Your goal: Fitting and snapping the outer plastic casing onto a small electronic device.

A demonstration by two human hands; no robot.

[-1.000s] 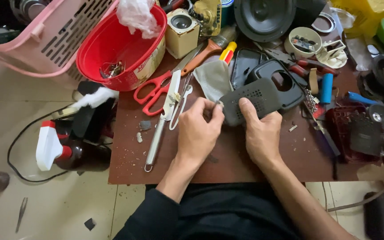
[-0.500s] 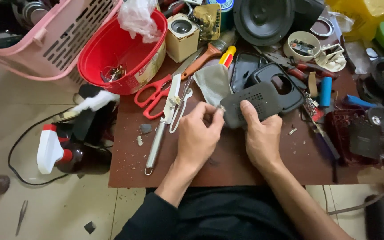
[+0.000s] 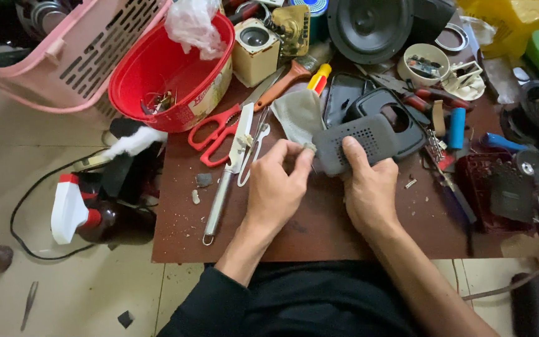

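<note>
Head view, looking straight down at a cluttered brown table [image 3: 319, 231].

Centre of frame: dark grey perforated cover [image 3: 355, 142] lying flat-ish on the table, gripped by both hands. Right hand [image 3: 369, 190] clamped on its lower edge, index finger laid up across the grille holes. Left hand [image 3: 276, 187] pinched narrow at the cover's left corner, thumb and fingertips closed on something tiny there, too small to make out.

Just above the left hand: grey cloth [image 3: 297, 115], touching the cover's upper left edge. Behind the cover, toward upper right: black frame [image 3: 400, 115] with a rounded opening, partly tucked under it.

Left of the hands: knife [image 3: 231, 162] running down toward lower left, metal tweezers [image 3: 254, 153] just beside it, red scissors [image 3: 219, 128] above those.

Upper left of frame: red bowl [image 3: 163, 68] with small bits inside and a crumpled plastic bag [image 3: 191, 25] on its rim, pink basket [image 3: 63, 56] beyond it hanging off the table edge.

Top centre: beige box [image 3: 254, 50], black speaker cone [image 3: 369, 25].

Right side: blue cylinder [image 3: 456, 120], pliers [image 3: 407, 90], dark red tray [image 3: 500, 187] full of parts.

Lower left, on the floor: spray bottle [image 3: 79, 209] with a black cable [image 3: 26, 200] looping round it.
</note>
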